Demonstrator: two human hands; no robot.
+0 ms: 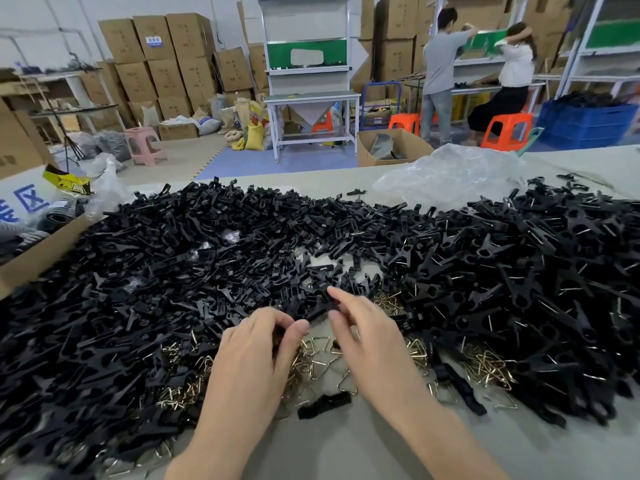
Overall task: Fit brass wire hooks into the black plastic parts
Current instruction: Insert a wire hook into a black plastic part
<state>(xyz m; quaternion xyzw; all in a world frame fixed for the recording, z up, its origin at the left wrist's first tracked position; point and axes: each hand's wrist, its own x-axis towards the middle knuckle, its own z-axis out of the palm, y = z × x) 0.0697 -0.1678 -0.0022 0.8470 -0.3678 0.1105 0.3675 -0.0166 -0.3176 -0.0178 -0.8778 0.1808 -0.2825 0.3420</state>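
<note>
Parts with hooks (519, 271) are piling up right; far more plain parts (156, 254) are waiting left. The left hand (256, 344) and right hand (367, 337) are each gripping a black part (330, 304).

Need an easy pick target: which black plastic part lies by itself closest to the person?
The long black plastic part lying on the bare grey tabletop between the forearms, below the brass triangular wire hooks; the rest sit in piles.
</note>
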